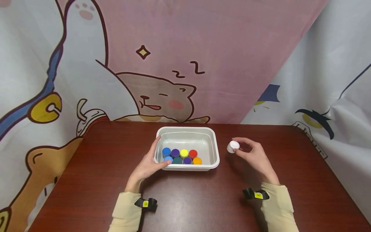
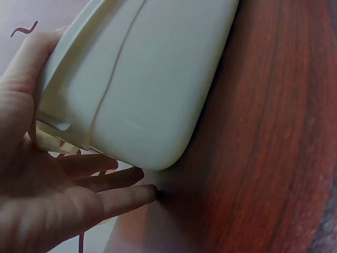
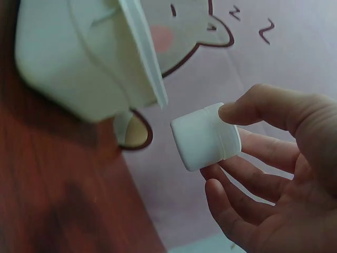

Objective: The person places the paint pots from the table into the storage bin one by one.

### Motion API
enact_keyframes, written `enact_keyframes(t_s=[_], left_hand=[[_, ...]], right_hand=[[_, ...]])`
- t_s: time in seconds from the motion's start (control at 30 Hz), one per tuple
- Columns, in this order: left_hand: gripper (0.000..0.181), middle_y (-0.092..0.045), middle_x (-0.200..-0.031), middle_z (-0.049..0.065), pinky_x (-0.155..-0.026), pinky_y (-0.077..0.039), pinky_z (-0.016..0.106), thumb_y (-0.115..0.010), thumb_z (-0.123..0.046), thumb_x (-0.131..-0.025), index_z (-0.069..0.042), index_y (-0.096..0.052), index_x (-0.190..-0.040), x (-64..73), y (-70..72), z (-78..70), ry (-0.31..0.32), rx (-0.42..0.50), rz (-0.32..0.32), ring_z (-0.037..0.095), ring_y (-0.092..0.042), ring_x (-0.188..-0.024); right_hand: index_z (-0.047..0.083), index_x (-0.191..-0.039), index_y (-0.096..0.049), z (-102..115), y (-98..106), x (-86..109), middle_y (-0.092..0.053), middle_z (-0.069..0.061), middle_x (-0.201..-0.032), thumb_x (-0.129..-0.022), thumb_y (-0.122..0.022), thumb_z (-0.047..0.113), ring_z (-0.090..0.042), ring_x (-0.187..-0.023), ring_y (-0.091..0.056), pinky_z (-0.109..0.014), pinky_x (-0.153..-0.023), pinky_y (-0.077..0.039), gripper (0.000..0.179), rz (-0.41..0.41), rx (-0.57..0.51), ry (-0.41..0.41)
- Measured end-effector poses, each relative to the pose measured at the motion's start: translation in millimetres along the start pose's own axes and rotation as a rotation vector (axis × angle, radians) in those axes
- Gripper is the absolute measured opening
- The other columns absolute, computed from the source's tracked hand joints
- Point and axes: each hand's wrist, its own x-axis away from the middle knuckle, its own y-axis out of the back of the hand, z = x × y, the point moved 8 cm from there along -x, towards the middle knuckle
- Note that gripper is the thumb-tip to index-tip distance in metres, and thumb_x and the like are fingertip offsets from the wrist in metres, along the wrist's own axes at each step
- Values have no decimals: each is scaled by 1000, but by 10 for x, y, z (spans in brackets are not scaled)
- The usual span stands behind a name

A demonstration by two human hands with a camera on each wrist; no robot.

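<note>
A small white paint jar with a white lid [image 1: 233, 147] is pinched between the thumb and fingers of my right hand [image 1: 258, 160], to the right of a white plastic tub [image 1: 188, 135]. The right wrist view shows the jar [image 3: 200, 138] tilted, its smooth bottom facing the tub. My left hand [image 1: 147, 166] grips the tub at its near left corner, thumb over the front rim. In the left wrist view, the other fingers [image 2: 121, 203] spread along the tub's outer side. Several small jars with coloured lids, such as a yellow lid [image 1: 184, 153] and an orange lid [image 1: 197, 160], sit together in the tub's near left part.
The tub stands on a dark red-brown wooden table [image 1: 200, 199], near its far edge. Behind the table hangs a cloth [image 1: 226, 64] printed with cartoon animals. Black straps [image 1: 146, 204] are round both wrists.
</note>
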Motion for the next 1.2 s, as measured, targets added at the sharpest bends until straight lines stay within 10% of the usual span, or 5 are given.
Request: enact_keyframes(t_s=[0.57, 1.2], left_hand=[[103, -27, -152, 24, -105, -24, 63, -81, -28, -78, -23, -12, -155, -6, 14, -8, -3, 3, 2, 42, -30, -135], [102, -27, -152, 24, -105, -22, 64, -80, -29, -80, -24, -11, -155, -1, -10, 18, 20, 24, 21, 41, -30, -135]], right_hand=[[-2, -117, -66, 539, -643, -366, -66, -17, -106, -82, -74, 0, -31, -88, -63, -27, -76, -53, 36, 98, -94, 47], [2, -119, -67, 1008, -1426, -810, -67, -6, -110, -83, -72, 7, -24, -98, -61, -39, -86, -52, 36, 468, -8, 198]])
